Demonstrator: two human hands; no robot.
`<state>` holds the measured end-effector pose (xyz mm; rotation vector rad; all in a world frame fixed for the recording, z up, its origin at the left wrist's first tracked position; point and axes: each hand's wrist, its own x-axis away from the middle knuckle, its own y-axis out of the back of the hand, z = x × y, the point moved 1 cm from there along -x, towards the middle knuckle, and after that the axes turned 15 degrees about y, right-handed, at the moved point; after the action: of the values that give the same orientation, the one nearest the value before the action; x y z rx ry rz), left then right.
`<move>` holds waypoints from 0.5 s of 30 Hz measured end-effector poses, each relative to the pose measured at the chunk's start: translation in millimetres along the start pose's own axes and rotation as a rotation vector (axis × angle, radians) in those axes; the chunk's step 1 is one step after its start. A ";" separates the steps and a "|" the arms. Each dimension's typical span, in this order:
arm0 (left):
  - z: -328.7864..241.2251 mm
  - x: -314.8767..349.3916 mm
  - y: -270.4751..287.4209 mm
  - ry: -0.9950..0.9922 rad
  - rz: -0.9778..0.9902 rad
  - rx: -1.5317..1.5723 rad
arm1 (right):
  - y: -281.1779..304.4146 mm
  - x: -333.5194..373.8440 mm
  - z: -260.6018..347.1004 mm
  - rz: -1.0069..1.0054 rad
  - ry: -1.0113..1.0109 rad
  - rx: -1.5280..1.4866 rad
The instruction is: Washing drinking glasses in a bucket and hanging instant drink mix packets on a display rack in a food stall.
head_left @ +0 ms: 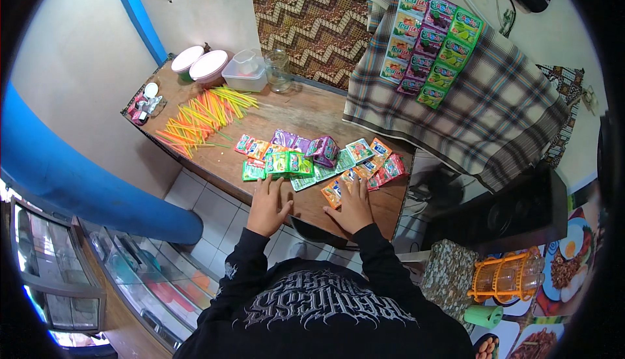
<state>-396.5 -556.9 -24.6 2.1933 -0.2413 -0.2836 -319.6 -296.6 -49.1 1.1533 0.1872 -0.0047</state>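
Note:
My left hand (265,208) lies at the table's front edge, fingers stretched out and fingertips at the lower edge of some green drink sachets (277,163). My right hand (353,207) is also spread, its fingertips on a strip of orange sachets (333,192). Neither hand grips anything. Around them is a loose heap of sachet strips. Purple sachets (323,151) stand bent up in the middle, and a red strip (389,171) lies at the right. A pale green strip (317,177) runs slantwise between my hands, partly covered by others.
Orange and yellow straws (202,117) are scattered across the wooden table (299,108). Behind them stand lidded tubs (208,66), a clear plastic box (244,76) and a glass jar (278,79). Joined sachet strips (430,46) rest on a plaid cloth (482,108). A blue pillar (84,164) rises at left.

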 end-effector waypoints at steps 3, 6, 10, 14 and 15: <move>19.7 -8.4 -4.4 0.084 -0.022 -0.096 | -13.2 0.2 4.8 0.002 0.036 0.059; 39.6 -20.8 -2.4 0.126 -0.014 -0.135 | -18.0 6.4 10.9 -0.045 0.055 0.044; 51.2 -30.8 -5.7 0.082 0.034 -0.292 | -8.6 18.4 23.1 -0.086 0.085 0.011; 54.6 -35.4 -18.2 -0.006 0.085 -0.361 | 5.3 30.8 43.5 -0.189 0.031 -0.146; 53.3 -33.3 -22.5 -0.062 0.064 -0.353 | 0.9 34.5 42.5 -0.197 0.019 -0.142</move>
<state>-442.1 -575.0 -69.9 1.8273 -0.2734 -0.3319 -279.4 -331.7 -36.8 0.9905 0.3123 -0.1526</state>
